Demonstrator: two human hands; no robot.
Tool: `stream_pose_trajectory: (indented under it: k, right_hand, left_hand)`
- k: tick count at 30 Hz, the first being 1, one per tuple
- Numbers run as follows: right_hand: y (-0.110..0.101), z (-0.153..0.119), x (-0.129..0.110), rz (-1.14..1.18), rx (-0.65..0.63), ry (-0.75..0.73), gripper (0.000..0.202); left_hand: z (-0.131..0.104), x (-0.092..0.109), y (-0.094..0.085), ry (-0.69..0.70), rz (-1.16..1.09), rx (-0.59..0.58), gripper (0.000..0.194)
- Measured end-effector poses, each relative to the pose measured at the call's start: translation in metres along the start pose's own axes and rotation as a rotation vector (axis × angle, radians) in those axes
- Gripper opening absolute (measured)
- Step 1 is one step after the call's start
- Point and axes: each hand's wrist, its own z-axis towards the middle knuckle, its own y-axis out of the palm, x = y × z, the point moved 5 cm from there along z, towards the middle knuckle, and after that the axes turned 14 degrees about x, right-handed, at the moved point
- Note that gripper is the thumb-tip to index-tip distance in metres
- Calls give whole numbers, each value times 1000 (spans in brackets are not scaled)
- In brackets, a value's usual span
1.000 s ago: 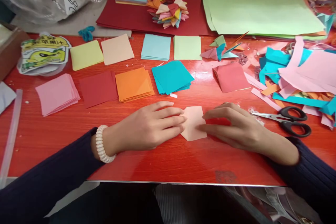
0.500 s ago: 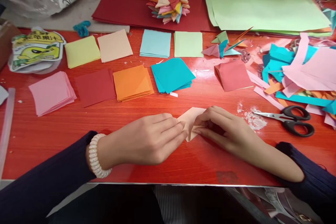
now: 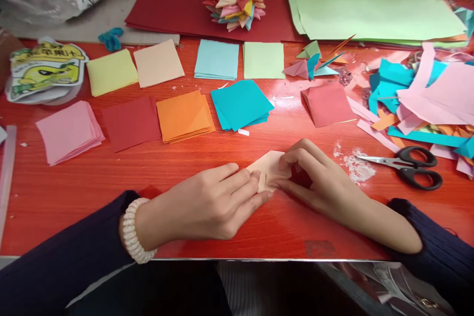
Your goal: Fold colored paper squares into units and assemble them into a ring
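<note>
Working a small pale-peach paper piece (image 3: 272, 162) at the near part of the shiny red wooden table (image 3: 166, 163), both hands have it partly folded: its outline has slanted edges and a small flap or crease shows by the fingertips. That shaping counts as done; the fold at the lower edge looks unfinished, neither flat nor clearly creased.

The left hand (image 3: 211, 202) has its fingers extended, close together, tips resting on the paper's left side. The right hand (image 3: 324, 185) has bent fingers, with thumb and forefinger apart on the right side; whether they pinch the paper, I cannot tell.

Beyond lies a multicoloured ring of pointed folded-paper pieces (image 3: 242, 0), an assembled cluster, and near the scraps sit a few loose folded-paper shapes (image 3: 313, 64). By contrast, the square stacks of teal paper (image 3: 242, 103), orange paper (image 3: 183, 116) and pink paper (image 3: 68, 131) lie flat, seemingly unfolded. Black-handled metal scissors (image 3: 402, 162) rest untouched to the right.
</note>
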Motion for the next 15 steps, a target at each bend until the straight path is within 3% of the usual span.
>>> stream_pose_trajectory:
  k: [8,11,15]
  right_hand:
    - [-12,4,11,-96,27,-31,12]
    - [-21,5,16,-140,35,-170,20]
    - [-23,3,13,-111,-138,-424,32]
  left_hand:
    - [-2,-4,-1,-39,-84,-29,25]
    - [-5,-10,-1,-109,-163,-31,25]
    - [-14,-21,5,-178,-272,-79,28]
